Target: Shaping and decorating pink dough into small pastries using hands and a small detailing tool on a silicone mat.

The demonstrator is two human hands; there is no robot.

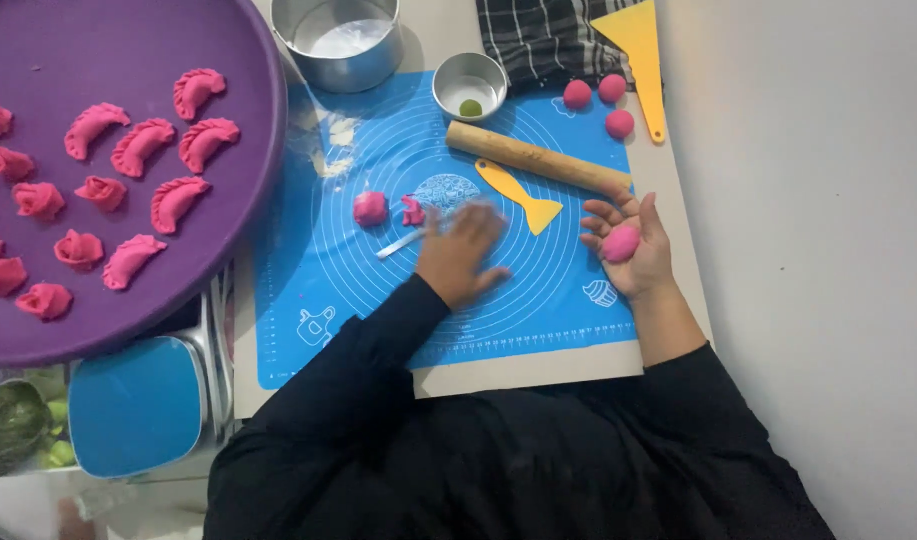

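My right hand (633,250) lies palm up at the right edge of a blue silicone mat (308,250), cradling a pink dough ball (620,243) with the fingers loosely apart. My left hand (463,252) is blurred, palm down over the middle of the mat, fingers spread. Its fingertips are at the end of a thin white tool (401,243). Just left of it lie a pink dough lump (370,208) and a smaller folded pink piece (413,211). A wooden rolling pin (533,157) and a yellow fish-shaped scraper (523,197) lie above my hands.
A purple tray (248,150) at the left holds several pink dumplings and dough roses. At the back are a metal pot (338,40), a small metal bowl (468,85) with a green ball, three pink dough balls (578,94), a yellow scraper (638,50) and a checked cloth (538,35). A blue-lidded box (133,405) sits front left.
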